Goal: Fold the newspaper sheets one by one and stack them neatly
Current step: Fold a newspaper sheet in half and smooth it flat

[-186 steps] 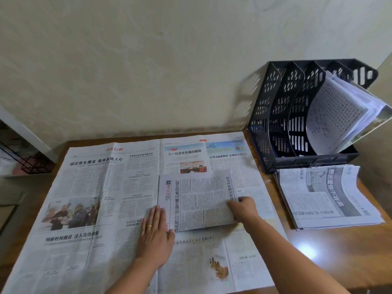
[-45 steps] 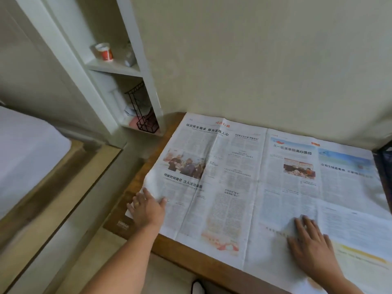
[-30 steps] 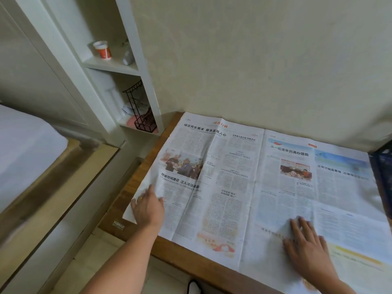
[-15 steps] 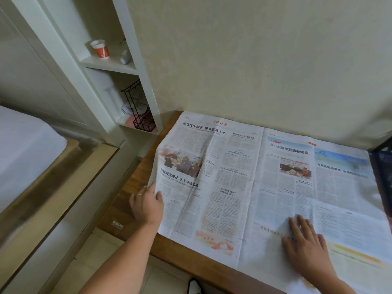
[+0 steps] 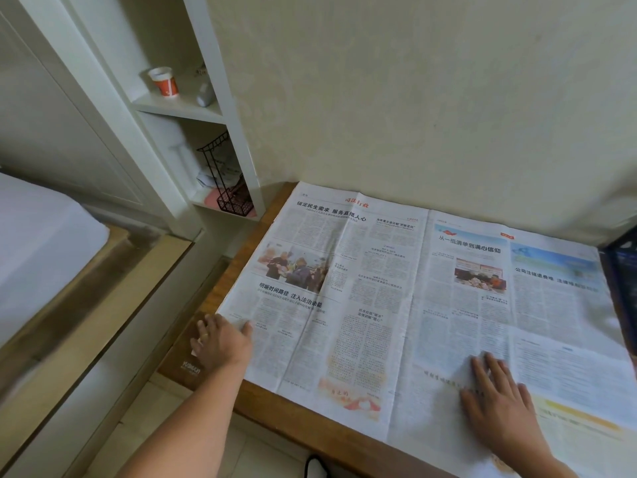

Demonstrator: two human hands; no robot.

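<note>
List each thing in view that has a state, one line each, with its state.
newspaper: unfolded, spread flat on the table, left edge slightly lifted
left hand: grips the newspaper's left edge, thumb on top
right hand: fingers straight, pressing flat on the right page
table: covered mostly by the newspaper
cup: upright on the upper shelf
wire basket: upright on the lower shelf

A bedroom at home: a white-sheeted bed [image 5: 38,250] on a wooden frame at left, built-in white shelves [image 5: 179,108] holding a paper cup [image 5: 164,81] and wire basket [image 5: 229,188], wallpapered wall [image 5: 413,98] behind a wooden counter [image 5: 275,414].
</note>
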